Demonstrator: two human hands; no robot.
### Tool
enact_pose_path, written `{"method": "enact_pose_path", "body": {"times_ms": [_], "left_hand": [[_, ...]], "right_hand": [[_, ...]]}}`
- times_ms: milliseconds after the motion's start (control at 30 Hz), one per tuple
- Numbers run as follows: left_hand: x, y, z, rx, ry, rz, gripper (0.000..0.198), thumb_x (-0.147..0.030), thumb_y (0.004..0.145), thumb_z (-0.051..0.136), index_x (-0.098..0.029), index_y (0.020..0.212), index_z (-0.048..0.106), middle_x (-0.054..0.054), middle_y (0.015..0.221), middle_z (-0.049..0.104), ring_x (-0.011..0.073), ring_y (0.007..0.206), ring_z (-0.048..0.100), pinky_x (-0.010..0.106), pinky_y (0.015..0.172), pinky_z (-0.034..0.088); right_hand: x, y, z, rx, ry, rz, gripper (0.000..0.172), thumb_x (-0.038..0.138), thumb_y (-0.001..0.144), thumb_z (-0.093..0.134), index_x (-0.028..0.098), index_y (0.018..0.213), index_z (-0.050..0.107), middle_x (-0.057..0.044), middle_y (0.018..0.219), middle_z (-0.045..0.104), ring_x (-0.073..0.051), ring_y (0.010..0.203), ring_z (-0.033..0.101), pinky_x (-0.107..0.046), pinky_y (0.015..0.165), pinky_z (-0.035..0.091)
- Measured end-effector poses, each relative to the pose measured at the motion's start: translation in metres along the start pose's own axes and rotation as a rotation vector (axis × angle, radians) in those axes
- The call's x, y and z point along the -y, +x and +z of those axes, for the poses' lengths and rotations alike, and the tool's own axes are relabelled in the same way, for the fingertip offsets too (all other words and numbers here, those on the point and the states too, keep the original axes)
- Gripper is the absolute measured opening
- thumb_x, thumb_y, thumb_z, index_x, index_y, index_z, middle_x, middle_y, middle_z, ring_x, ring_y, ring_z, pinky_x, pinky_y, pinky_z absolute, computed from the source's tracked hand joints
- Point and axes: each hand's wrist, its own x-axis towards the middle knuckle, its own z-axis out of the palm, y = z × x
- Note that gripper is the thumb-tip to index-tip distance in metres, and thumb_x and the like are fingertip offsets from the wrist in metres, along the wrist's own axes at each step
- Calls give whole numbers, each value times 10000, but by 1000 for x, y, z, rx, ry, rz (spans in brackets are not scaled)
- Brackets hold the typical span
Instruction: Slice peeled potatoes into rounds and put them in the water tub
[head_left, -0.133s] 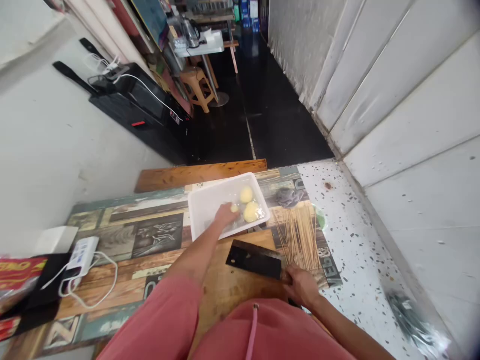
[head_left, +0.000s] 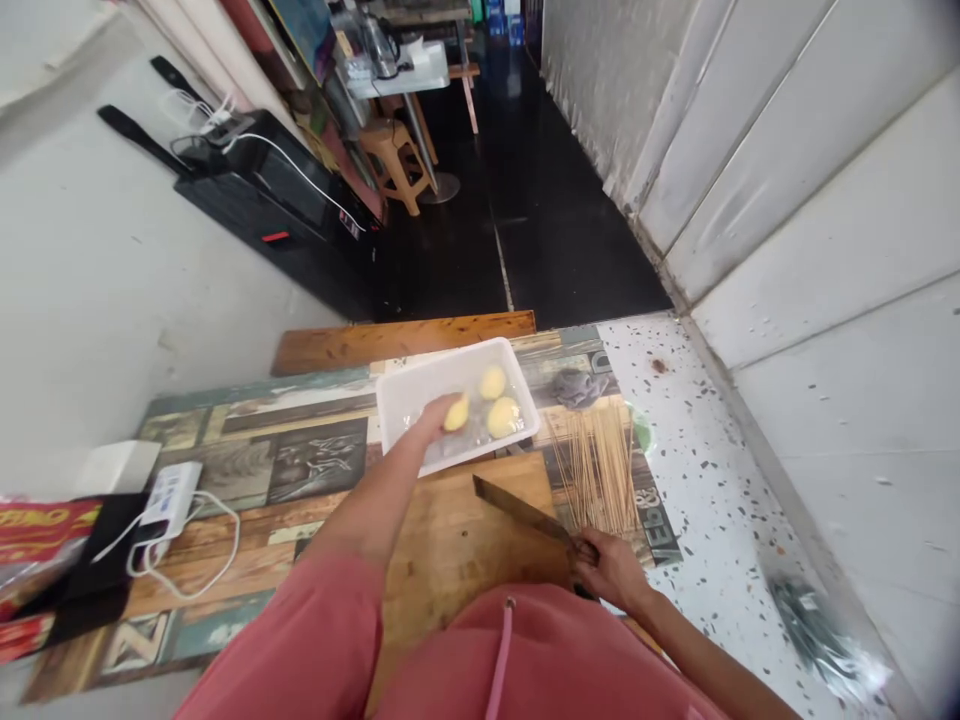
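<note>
One potato [head_left: 457,413] gripped in L hand [head_left: 433,417], cleaver [head_left: 521,510] in R hand [head_left: 611,568], tabletop [head_left: 307,505] w/ "Z" [head_left: 136,643].

- The top [head_left: 585,650] was dusty pinkish red, plain and loose, with soft folds.
- A paler pink cord [head_left: 498,665] hung down its front from a small round eyelet [head_left: 511,603].
- The left sleeve [head_left: 315,620] was the same red, wide, and ended near the elbow.
- The left forearm [head_left: 382,485] and right forearm [head_left: 697,640] were bare.
- The left hand [head_left: 433,416] and right hand [head_left: 613,572] were bare too.
</note>
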Motion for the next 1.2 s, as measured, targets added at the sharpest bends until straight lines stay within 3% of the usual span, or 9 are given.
{"method": "enact_pose_path", "body": {"times_ms": [267,400,533,633,733,833,900,1067,1200], "left_hand": [[-19,-32,-55,44,-530,-198,222,-185,831,567,-159,1043,510,77,850,618,144,721,620,204,540,508],[-29,-56,-75,121,-756,-147,288,-374,881,514,-146,1055,540,121,927,623,116,621,557,150,414,397],[-33,-85,-76,41,-722,-23,466,-314,776,650,-246,1207,488,57,973,590,132,678,581,212,505,479],[-22,-113,-61,-45,-475,112,677,-299,686,715,-323,1304,441,33,1119,556,138,764,581,273,597,533],[-1,-140,-36,-41,-182,267,665,-394,723,662,-270,1341,447,64,1269,515,209,975,575,372,795,540],[29,-161,-4,-56,208,514,571,-380,808,571,-218,1346,466,102,1321,483,258,1215,456,452,1054,377],[52,-170,19,-59,403,597,542,-332,838,531,-191,1357,460,132,1306,453,256,1217,447,463,1074,350],[107,-185,67,-123,679,553,524,-285,862,503,-124,1356,440,170,1311,400,267,1195,459,434,1020,412],[124,-197,83,-152,848,454,514,-330,865,540,-106,1320,452,175,1243,483,261,1104,521,411,946,465]], "right_hand": [[19,-3,-33,-122,318,41,357,549,816,478,207,753,560,-4,585,555,-168,574,531,-267,554,412],[41,10,-46,-78,426,150,491,622,861,408,219,601,511,5,469,508,-159,477,528,-261,506,414],[51,14,-45,-168,449,28,490,598,868,438,205,596,547,-23,540,583,-171,553,574,-264,557,455],[55,13,-43,-227,473,19,455,587,848,487,171,751,642,-48,642,655,-200,629,616,-286,586,489],[57,12,-43,-249,454,2,469,571,840,517,148,945,688,-73,805,714,-224,755,657,-301,677,515],[53,11,-42,-246,367,-7,497,565,875,457,136,937,699,-75,758,708,-218,696,657,-291,643,510],[50,9,-41,-219,280,-55,501,539,905,408,131,931,699,-80,740,704,-211,673,656,-285,635,505],[43,6,-32,-17,-18,-157,414,350,966,317,153,1080,663,-100,935,725,-201,834,680,-283,735,504],[43,5,-24,114,-301,-106,373,271,958,340,152,1151,637,-117,973,715,-216,836,686,-286,696,505]]}}
